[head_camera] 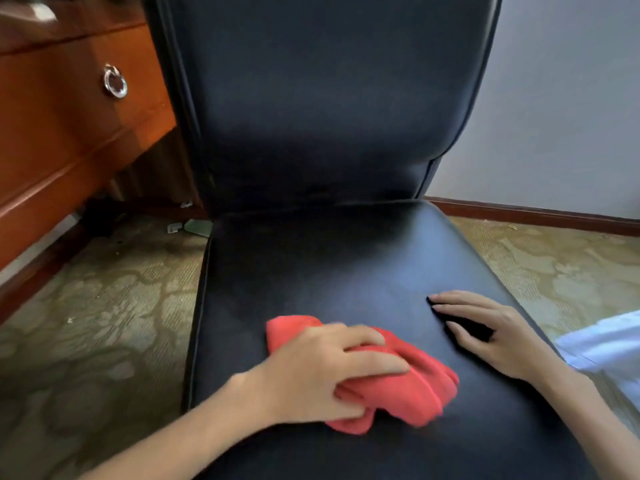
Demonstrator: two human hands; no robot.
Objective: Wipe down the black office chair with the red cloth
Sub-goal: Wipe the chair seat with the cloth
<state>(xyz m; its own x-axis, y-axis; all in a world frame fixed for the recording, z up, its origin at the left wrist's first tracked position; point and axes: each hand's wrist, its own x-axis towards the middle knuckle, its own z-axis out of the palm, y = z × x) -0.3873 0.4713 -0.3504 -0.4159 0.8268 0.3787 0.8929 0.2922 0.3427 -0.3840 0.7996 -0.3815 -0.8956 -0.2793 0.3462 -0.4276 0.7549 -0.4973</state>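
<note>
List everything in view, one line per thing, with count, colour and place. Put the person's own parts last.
chair: one, black, centre, seat toward the camera, backrest upright behind
cloth: one, red, bunched on the front of the seat
desk: one, reddish-brown wood, upper left beside the chair
ring pull: one, silver, on the desk's front
carpet: one, patterned beige, on both sides of the chair
skirting: one, brown, along the foot of the wall at right
wall: one, pale grey, right of the backrest
scraps: a few, pale, on the carpet by the seat's back left corner
left hand: one, gripping the cloth
right hand: one, fingers spread, flat on the seat, right of the cloth
</note>
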